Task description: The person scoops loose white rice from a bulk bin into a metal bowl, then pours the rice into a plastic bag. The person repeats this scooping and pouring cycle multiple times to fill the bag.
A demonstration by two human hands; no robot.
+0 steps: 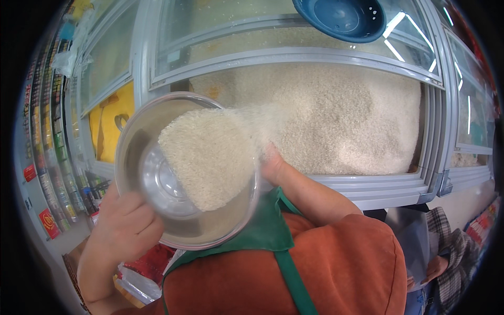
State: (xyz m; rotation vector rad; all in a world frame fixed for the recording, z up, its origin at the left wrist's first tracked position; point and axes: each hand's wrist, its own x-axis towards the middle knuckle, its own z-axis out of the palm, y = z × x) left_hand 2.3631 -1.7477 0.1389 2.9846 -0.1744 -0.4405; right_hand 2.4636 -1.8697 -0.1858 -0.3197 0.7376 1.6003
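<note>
My left hand (132,224) grips the near left rim of a wide stainless steel bowl (155,173), which bears a small ring handle on its far left side. White rice (208,157) is heaped towards the bowl's right, leaving part of its shiny bottom bare. A blurred stream of grains (264,118) spans the right rim and the bin; its direction cannot be told. Close by that rim is my right hand (271,161), blurred, its fingers partly hidden. Loose rice (334,122) fills the glass-lidded bin on the right.
A blue plastic basin (340,19) rests on the glass lid (252,15) beyond the metal frame (295,55). Yellow material (114,126) shows in the left compartment. Packed shelves (51,138) line the far left. Another person's hand (437,267) and checked sleeve are at lower right.
</note>
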